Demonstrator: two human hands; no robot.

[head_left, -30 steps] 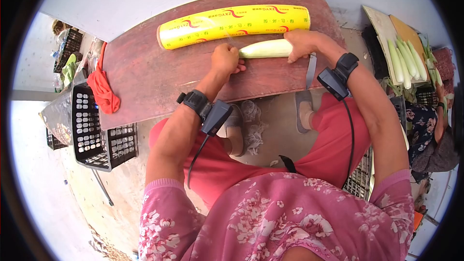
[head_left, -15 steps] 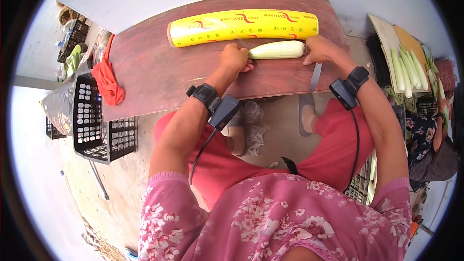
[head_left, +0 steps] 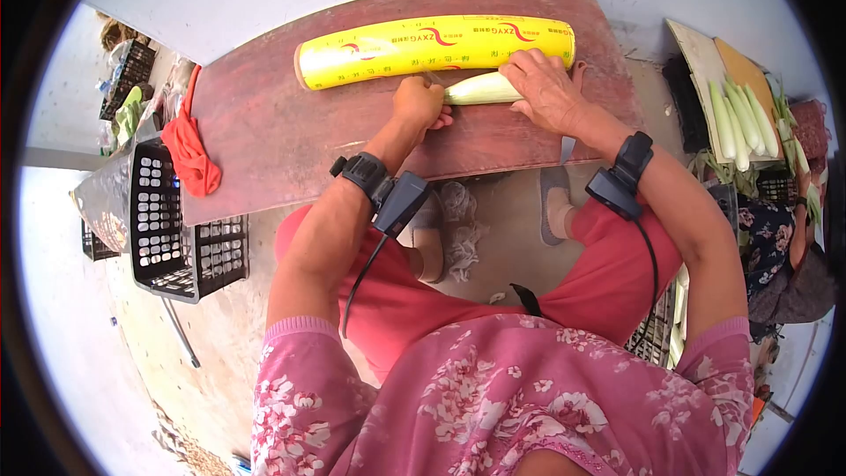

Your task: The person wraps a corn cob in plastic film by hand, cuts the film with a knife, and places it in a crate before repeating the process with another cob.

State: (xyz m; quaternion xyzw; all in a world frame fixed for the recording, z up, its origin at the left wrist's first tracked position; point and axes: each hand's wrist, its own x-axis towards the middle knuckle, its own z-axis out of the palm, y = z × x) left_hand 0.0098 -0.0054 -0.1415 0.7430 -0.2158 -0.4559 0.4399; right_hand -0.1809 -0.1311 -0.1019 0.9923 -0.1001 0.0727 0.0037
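Note:
A pale green, tapered vegetable [head_left: 478,90] lies crosswise on the reddish table, just below a thick yellow roll of printed plastic film [head_left: 423,51]. My left hand [head_left: 418,102] is closed around its narrow left end. Over the thick right end lies my right hand [head_left: 542,88], thumb on the near side and fingers across the top, their tips close to the roll. That end is hidden under the palm. A flat grey strip [head_left: 567,149] sticks out past the near table edge, below my right wrist.
The wooden table [head_left: 291,159] has a red cloth [head_left: 191,154] at its left corner. A black plastic crate [head_left: 159,220] stands beside it. On the right, several long pale green vegetables [head_left: 745,123] lie on boards. Another person [head_left: 780,247] sits at the far right.
My right hand has moved left, from the vegetable's right tip to over its thick part. My left hand still grips the narrow end. The view has shifted slightly.

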